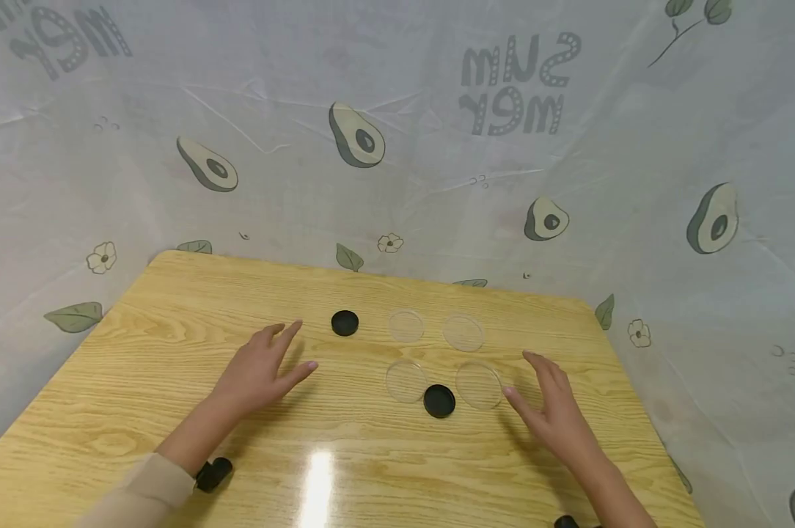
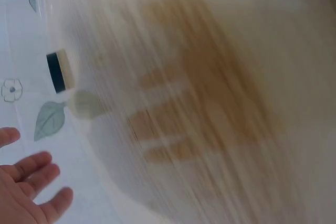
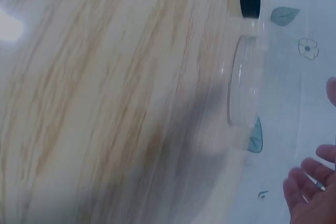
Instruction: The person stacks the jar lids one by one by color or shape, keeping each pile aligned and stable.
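My left hand (image 1: 255, 370) hovers over the left half of the wooden table, fingers spread and holding nothing. Nearest to it is a small round black lid-like disc (image 1: 345, 323). A second black disc (image 1: 440, 401), with a raised rim, lies between two clear round dishes, a left one (image 1: 407, 381) and a right one (image 1: 479, 385). Behind these are two more clear dishes, one (image 1: 406, 325) left of the other (image 1: 463, 333). My right hand (image 1: 552, 407) is beside the front right dish, thumb close to its rim; contact cannot be told. Its fingers are relaxed and extended.
The wooden table (image 1: 345, 455) has a bright light reflection near its front. A pale curtain (image 1: 272, 198) printed with avocados, leaves and flowers hangs behind and along the sides. Each wrist carries a black strap-on device, the left one (image 1: 214, 474) showing more fully.
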Available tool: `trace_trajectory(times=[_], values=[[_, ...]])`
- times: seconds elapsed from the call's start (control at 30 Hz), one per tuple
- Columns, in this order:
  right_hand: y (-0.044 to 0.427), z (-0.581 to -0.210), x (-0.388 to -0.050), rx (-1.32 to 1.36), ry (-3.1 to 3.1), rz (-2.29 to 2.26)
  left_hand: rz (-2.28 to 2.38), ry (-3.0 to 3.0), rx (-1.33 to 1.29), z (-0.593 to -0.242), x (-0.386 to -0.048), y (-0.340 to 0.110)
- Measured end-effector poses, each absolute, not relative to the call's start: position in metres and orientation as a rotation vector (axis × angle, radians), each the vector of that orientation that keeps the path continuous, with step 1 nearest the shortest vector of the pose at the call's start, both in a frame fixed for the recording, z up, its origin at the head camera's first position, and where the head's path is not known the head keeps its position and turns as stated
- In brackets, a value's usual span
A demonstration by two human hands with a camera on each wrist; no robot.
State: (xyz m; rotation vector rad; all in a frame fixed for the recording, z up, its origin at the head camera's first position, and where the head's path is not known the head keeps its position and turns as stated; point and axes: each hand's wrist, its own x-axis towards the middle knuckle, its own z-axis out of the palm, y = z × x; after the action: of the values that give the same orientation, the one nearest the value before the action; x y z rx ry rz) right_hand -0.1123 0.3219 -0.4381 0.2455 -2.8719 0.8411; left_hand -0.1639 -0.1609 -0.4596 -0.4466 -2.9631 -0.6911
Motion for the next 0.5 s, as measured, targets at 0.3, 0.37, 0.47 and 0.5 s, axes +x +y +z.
trace_trajectory(times=[0.3,0.37,0.47,0.5], values=[[0.309,-0.448,-0.113,0.372,-2.776,0.945,-0.894,-2.966,-0.553,-0.458,-0.164,-0.139],[0.306,-0.451,-0.113,0.383,-2.77,0.983,-0.936,-2.971,-0.584,-0.458,-0.164,-0.134],[0.3,-0.454,-0.113,0.401,-2.777,1.042,-1.006,-2.96,-0.644,-0.458,-0.166,-0.126],[0.298,-0.455,-0.113,0.404,-2.783,1.058,-1.033,-2.952,-0.666,-0.459,-0.166,-0.123]])
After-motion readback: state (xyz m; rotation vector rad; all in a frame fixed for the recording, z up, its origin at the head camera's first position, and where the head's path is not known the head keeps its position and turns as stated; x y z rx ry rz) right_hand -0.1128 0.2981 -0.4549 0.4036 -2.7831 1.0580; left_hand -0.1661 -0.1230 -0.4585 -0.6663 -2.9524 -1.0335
